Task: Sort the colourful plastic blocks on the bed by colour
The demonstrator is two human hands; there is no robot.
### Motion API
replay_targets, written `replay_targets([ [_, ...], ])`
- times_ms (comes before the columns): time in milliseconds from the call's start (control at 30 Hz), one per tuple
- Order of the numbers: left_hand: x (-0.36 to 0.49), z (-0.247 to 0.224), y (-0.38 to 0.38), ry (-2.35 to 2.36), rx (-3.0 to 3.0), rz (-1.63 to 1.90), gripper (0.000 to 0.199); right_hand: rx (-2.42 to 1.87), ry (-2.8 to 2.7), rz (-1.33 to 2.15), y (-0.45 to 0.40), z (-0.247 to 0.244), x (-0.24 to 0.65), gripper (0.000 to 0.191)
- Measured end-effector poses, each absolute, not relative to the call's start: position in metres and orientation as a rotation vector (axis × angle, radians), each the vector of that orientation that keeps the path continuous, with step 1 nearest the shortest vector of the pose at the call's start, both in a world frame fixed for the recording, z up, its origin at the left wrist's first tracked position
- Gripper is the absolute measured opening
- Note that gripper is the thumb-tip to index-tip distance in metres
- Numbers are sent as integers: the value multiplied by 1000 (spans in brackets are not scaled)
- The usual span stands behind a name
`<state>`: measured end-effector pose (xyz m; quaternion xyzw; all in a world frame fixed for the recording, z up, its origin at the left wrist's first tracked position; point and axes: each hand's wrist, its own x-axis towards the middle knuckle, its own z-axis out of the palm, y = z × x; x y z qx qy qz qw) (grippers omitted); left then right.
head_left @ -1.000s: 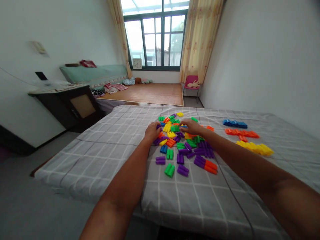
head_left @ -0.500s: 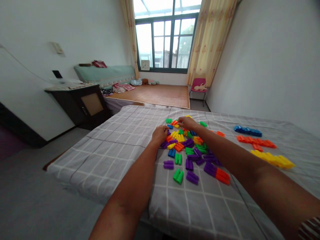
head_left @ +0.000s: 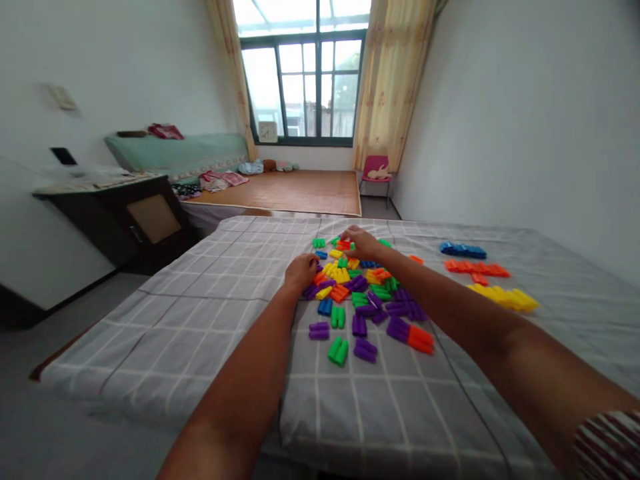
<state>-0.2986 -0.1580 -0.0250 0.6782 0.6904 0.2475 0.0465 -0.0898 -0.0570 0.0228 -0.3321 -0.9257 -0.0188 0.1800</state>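
A loose pile of plastic toy building blocks (head_left: 357,283), each like short tubes joined side by side, lies on the checked cloth in purple, green, yellow, orange and blue. At the pile's left edge rests my left hand (head_left: 301,272), its fingers bent and drawn together beside purple blocks; what they hold, if anything, is hidden. My right hand (head_left: 361,243) reaches over the far part of the pile. Its fingertips are closed about an orange block (head_left: 344,245), with a bit of green showing under the palm. A yellow block (head_left: 336,254) lies just below those fingers.
To the right lie joined rows: a blue row (head_left: 463,251), an orange row (head_left: 477,268) and a yellow row (head_left: 505,297). A joined purple-and-orange piece (head_left: 410,335) sits near my right forearm. Beyond are a mat-covered bed (head_left: 300,190), a dark cabinet (head_left: 150,217) and a pink chair (head_left: 375,167).
The view has turned right, so the scene shifts left. The orange block at my right fingertips has moved right relative to the green piece at the far edge. My left hand stays by the pile.
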Motion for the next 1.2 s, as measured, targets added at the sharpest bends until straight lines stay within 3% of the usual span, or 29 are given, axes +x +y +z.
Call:
replay_targets([
  [367,-305,-26,-150,2147,2088,713,36,-1315,-2167,143,-94,34,104,29],
  [667,-306,-29,-145,2201,2062,682,39,-1757,-1757,264,-73,24,287,51],
  [800,-308,-28,-145,2209,2052,685,40,-1864,-1890,147,-62,5,316,43],
  [967,-308,-25,-147,2216,2041,682,39,-1988,-1864,95,-48,-13,337,46],
  [1200,-308,-21,-148,2101,2076,775,41,-1821,-1964,181,-40,-26,325,48],
])
